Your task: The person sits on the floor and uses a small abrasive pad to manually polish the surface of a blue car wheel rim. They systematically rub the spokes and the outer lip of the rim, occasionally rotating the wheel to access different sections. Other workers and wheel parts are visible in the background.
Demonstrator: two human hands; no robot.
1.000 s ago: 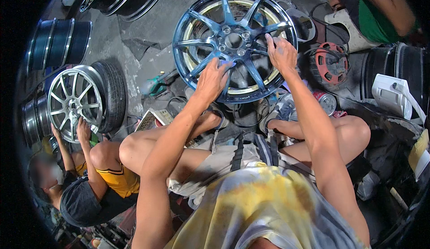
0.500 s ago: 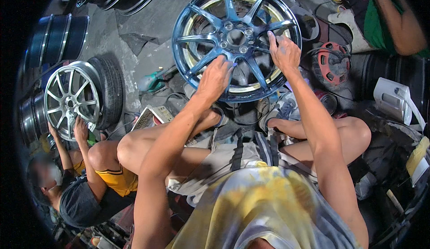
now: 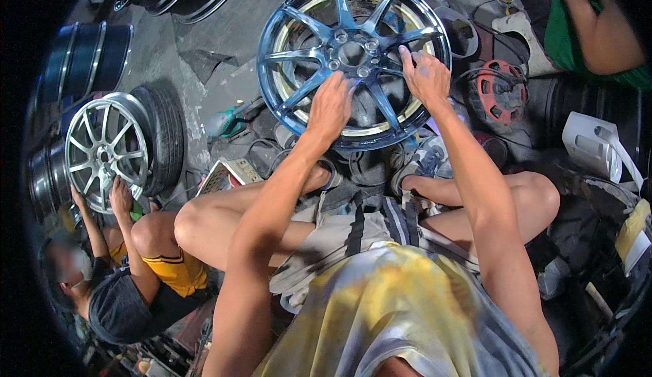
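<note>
Now, at far left a seated person's hand [image 3: 121, 196] is touching a silver wheel with a tyre [image 3: 112, 149]. Your left hand [image 3: 331, 107] is lying flat, fingers spread, on the blue alloy rim [image 3: 353, 58] ahead of your knees; your right hand [image 3: 426, 77] is pressing open-palmed on a spoke, gripping nothing.

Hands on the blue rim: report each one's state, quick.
Left hand: open, fingers spread flat on a spoke of the blue alloy rim.
Right hand: open, pressed on the spokes near the hub.
</note>
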